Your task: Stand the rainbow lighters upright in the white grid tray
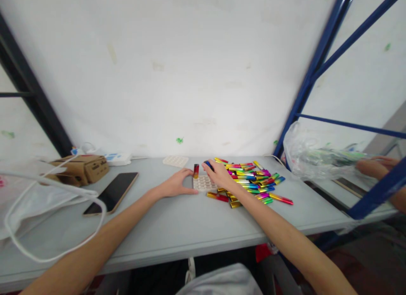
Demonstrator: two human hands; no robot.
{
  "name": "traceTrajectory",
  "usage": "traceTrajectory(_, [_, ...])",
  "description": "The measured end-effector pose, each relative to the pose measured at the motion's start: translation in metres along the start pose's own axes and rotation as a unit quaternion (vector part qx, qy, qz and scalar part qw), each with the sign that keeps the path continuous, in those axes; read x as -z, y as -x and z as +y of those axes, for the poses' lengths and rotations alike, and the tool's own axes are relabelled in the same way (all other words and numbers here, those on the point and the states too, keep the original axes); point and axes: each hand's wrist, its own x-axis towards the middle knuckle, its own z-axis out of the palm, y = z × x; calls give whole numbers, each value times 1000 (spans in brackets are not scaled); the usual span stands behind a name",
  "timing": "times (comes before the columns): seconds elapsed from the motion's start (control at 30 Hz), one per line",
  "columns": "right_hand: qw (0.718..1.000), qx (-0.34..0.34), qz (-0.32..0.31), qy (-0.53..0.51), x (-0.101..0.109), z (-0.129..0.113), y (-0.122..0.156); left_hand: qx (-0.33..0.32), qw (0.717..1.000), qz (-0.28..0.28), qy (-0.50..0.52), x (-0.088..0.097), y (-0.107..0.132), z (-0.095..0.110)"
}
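Observation:
A small white tray (203, 184) with rows of round holes lies on the grey table (177, 223). One red and gold tube (196, 171) stands upright in its far left corner. My left hand (177, 183) rests on the table against the tray's left edge, fingers spread. My right hand (218, 174) is over the tray's far right part, fingers closed on a dark blue tube (208, 164). To the right lies a heap of shiny multicoloured tubes (253, 181).
A second white tray (175, 161) lies near the wall. A phone (111, 192), a cardboard box (83, 168), a white power strip (116, 159) and white cables sit at the left. Beyond a blue frame post (309, 79), another person's hand (376, 166) touches a plastic bag (314, 157).

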Motion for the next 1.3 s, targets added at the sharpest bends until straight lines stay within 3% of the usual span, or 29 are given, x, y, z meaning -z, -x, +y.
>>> traceTrajectory(0.2, [993, 87, 6, 74, -3, 0, 0, 3, 1000, -2, 1, 0, 0, -1])
traceTrajectory(0.4, [993, 56, -72, 76, -3, 1, 0, 8, 1000, -6, -5, 1, 0, 1])
traceTrajectory(0.6, [990, 67, -64, 107, -6, 2, -1, 3, 1000, -3, -5, 0, 0, 0])
traceTrajectory(0.9, [969, 122, -146, 156, -1, -5, -3, 4, 1000, -10, -4, -1, 0, -1])
traceTrajectory(1.1, [953, 107, -165, 231, -11, 0, -10, 3, 1000, -9, -14, 0, -1, 0])
traceTrajectory(1.3, [973, 114, -138, 147, -4, 7, -15, 8, 1000, -5, -25, 1, -2, 1])
